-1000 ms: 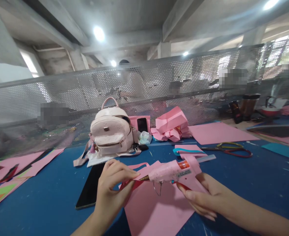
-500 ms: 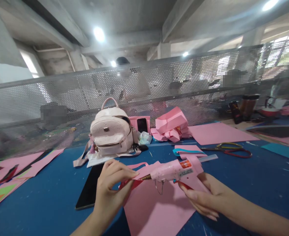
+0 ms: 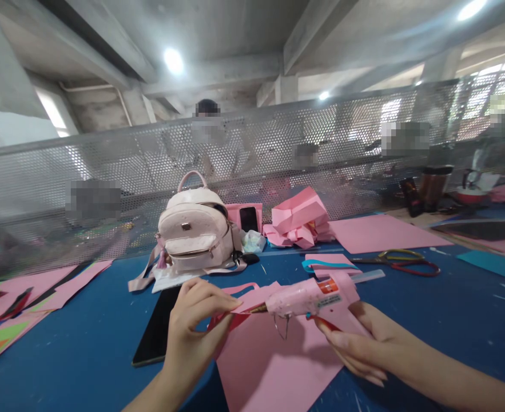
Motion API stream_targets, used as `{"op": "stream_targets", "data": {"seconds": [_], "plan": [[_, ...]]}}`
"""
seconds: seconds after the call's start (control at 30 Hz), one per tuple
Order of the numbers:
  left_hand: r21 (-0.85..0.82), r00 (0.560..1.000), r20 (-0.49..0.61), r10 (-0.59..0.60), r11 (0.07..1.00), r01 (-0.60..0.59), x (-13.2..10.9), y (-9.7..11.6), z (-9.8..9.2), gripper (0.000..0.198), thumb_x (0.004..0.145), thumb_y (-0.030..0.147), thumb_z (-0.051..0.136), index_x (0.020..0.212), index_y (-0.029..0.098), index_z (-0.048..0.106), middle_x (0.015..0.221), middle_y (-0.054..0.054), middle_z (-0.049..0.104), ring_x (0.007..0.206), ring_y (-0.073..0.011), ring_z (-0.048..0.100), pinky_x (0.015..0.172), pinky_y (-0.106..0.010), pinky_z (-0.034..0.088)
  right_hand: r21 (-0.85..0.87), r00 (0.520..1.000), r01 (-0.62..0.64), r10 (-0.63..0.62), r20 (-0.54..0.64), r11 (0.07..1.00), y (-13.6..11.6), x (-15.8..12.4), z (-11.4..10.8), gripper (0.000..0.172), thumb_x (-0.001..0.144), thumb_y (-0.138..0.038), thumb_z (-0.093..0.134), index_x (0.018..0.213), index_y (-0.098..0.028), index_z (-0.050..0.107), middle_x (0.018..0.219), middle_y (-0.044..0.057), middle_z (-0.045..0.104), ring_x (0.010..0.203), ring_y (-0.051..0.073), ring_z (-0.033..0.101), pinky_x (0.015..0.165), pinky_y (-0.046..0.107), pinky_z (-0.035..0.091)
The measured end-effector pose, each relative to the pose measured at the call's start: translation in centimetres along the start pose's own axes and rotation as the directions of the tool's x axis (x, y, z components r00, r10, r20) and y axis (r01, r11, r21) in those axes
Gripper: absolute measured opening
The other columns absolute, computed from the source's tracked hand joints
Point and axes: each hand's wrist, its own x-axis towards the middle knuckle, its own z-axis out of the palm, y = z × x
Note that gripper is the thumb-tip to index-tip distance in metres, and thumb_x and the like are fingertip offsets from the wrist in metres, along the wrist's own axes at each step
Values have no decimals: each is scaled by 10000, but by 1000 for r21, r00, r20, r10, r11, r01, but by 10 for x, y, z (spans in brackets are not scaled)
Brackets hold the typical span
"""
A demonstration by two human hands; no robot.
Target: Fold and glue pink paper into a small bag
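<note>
My right hand is wrapped round the handle of a pink glue gun, with a clear glue stick poking out of its back end. The gun's brass nozzle points left, at the edge of a folded piece of pink and red paper. Thumb and fingers of my left hand pinch that paper; part of it is hidden behind the hand and the gun. Beneath both hands a pink paper sheet lies on the blue table.
A black tablet lies left of my left hand, behind it a white backpack. Scissors rest beyond my right hand. Crumpled pink paper and a phone stand by the perforated metal screen. A person is behind it.
My right hand and the glue gun have shifted slightly to the right, so the nozzle sits a little farther from my left fingers. My left hand stays in place with the paper.
</note>
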Motion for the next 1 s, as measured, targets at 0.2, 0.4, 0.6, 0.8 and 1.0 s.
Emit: {"op": "stream_targets", "data": {"seconds": [0.2,0.4,0.6,0.8,1.0], "plan": [[0,1000,-5,12,1000,-12,1,0,0,156,856,82,680,851,237,700,779,34,729,700,-152,638,756,-358,395,11,1000,15,-15,1,1000,4,-1,-2,435,896,-596,612,879,-185,473,482,-130,364,399,44,252,431,207,243],[0,1000,-6,5,1000,-5,1,1,0,155,853,86,688,841,240,697,779,40,731,695,-151,634,764,-361,394,33,999,46,-46,19,998,2,-1,-5,420,907,-587,606,854,-189,485,472,-130,349,386,42,236,414,203,229],[-2,1000,-7,9,1000,-9,1,0,-1,154,851,86,687,835,239,695,782,42,734,695,-151,639,767,-361,396,2,997,74,-74,8,997,5,-3,-8,411,921,-566,595,768,-203,476,432,-128,318,365,46,246,416,223,224],[4,1000,-13,8,1000,-8,2,-1,0,159,856,85,679,843,243,699,783,41,731,705,-149,638,777,-366,401,-17,999,28,-29,-38,999,10,-7,-11,423,903,-597,600,821,-195,498,454,-125,343,368,40,232,399,211,218],[4,1000,-15,-7,1000,8,1,0,-1,158,851,90,689,844,247,702,779,44,726,709,-148,637,773,-359,402,-5,999,27,-27,-42,1000,13,-7,-12,437,886,-620,607,851,-199,494,451,-126,353,359,42,226,383,209,200]]}}
